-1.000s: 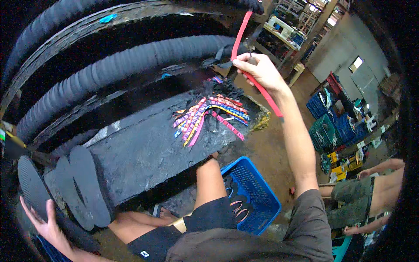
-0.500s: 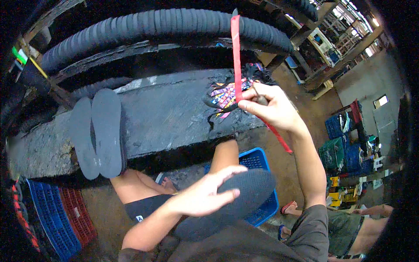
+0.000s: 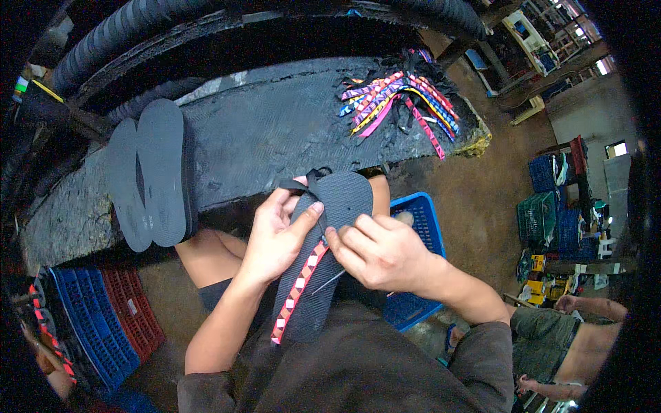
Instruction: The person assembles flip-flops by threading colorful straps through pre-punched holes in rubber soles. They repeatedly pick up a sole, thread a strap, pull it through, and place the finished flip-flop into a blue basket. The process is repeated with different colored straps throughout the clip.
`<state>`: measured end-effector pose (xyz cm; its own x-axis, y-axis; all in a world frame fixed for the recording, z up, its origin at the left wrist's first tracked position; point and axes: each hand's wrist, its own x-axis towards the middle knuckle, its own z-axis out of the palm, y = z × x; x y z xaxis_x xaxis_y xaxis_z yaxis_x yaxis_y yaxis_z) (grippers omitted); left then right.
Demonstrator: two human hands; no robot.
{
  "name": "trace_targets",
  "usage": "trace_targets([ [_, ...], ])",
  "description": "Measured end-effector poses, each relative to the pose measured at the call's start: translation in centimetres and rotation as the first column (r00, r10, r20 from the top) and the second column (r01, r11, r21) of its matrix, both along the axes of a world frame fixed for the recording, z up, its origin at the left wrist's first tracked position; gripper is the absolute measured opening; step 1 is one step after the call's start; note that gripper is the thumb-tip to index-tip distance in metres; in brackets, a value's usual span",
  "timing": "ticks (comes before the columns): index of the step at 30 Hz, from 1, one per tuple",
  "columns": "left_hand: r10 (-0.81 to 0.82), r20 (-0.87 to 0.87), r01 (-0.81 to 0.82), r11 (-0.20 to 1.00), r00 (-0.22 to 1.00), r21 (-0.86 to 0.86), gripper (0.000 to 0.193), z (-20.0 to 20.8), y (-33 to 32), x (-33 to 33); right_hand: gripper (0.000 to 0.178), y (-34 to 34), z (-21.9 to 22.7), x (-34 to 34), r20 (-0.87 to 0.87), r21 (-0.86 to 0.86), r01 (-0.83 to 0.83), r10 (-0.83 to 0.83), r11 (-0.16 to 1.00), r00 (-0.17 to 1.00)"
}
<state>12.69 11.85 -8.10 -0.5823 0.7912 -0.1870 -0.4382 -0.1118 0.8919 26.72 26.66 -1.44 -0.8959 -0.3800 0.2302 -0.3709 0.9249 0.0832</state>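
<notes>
A dark grey flip-flop sole (image 3: 354, 193) is tilted up in front of me above my lap. My left hand (image 3: 275, 230) grips its left edge, the thumb pressed on top beside a black strap end (image 3: 313, 182). A strap with a red, white and dark pattern (image 3: 297, 292) lies along the sole toward me. My right hand (image 3: 385, 251) is closed, its fingertips pinching near the strap's upper end on the sole. A thin metal shaft (image 3: 329, 283) sticks out under that hand; the rest of this tool is hidden.
Stacked grey soles (image 3: 165, 172) stand at the left of the dark bench (image 3: 255, 117). A bundle of colourful straps (image 3: 399, 103) lies at its right end. A blue basket (image 3: 427, 220) stands on the floor at right, blue and red crates (image 3: 96, 323) at left. Another person (image 3: 551, 351) is at lower right.
My right hand has come down from above the bench to the sole, bringing the strap. My left hand has raised the sole and now grips its edge. The view has shifted.
</notes>
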Motion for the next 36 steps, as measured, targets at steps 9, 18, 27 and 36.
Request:
trace_targets([
  [9,0.085,-0.339,-0.090,0.996,0.937,0.002,0.050,1.2,-1.7,1.4,0.034,-0.8,-1.1,-2.2,0.216,-0.799,0.407,-0.420,0.443,0.881],
  [18,0.232,-0.527,-0.227,0.971,0.818,0.075,0.058,0.7,-2.1,2.2,0.018,-0.8,0.1,-4.8,0.513,-0.815,0.560,-0.266,0.145,0.816],
  [27,0.207,-0.602,-0.202,0.976,0.771,0.078,0.055,-0.4,-3.0,1.5,0.020,0.0,1.0,-5.3,0.541,-0.801,0.568,-0.178,0.187,0.822],
  [36,0.185,-0.643,-0.200,0.978,0.743,0.050,0.059,-0.8,-3.2,1.4,0.017,0.2,1.7,-5.9,0.543,-0.786,0.563,-0.150,0.255,0.826],
])
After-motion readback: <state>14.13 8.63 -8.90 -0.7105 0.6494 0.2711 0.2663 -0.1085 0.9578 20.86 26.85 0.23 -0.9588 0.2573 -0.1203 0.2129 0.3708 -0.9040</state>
